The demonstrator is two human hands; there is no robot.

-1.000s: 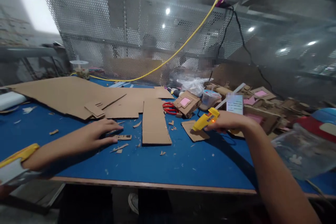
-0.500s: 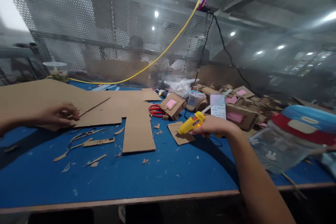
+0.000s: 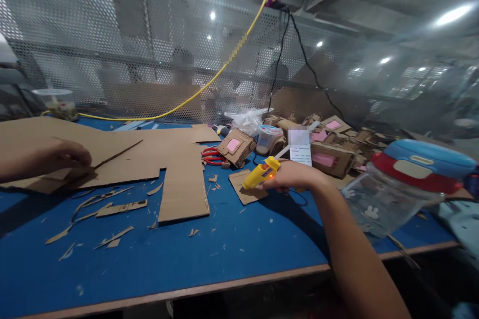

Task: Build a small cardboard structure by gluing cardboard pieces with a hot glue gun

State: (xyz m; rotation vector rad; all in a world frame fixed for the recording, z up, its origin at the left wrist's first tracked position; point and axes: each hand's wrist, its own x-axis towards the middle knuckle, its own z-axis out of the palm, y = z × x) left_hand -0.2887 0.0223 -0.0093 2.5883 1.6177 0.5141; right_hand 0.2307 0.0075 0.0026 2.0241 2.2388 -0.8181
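My right hand (image 3: 295, 175) grips a yellow hot glue gun (image 3: 262, 173) with a glowing orange light and a pale glue stick out of its back. Its nozzle points down at a small cardboard piece (image 3: 241, 194) lying flat; whether it touches cannot be made out. My left hand (image 3: 69, 155) is over the large cardboard sheet (image 3: 142, 152) at the left, fingers bent and pressed together near a dark slit. What they pinch, if anything, is hidden. The sheet has a strip (image 3: 185, 197) extending toward the table's front.
Red-handled scissors (image 3: 213, 156) lie beside a cardboard box with a pink patch (image 3: 236, 147). Behind stand a plastic cup (image 3: 268, 137) and a heap of cardboard pieces (image 3: 333, 157). A blue-lidded bottle (image 3: 389, 199) stands right. Cardboard scraps (image 3: 121, 208) litter the blue table (image 3: 179, 264).
The view has turned slightly right, so things sit further left. My left fingers have drawn closer together. The glue gun stays over the small cardboard piece.
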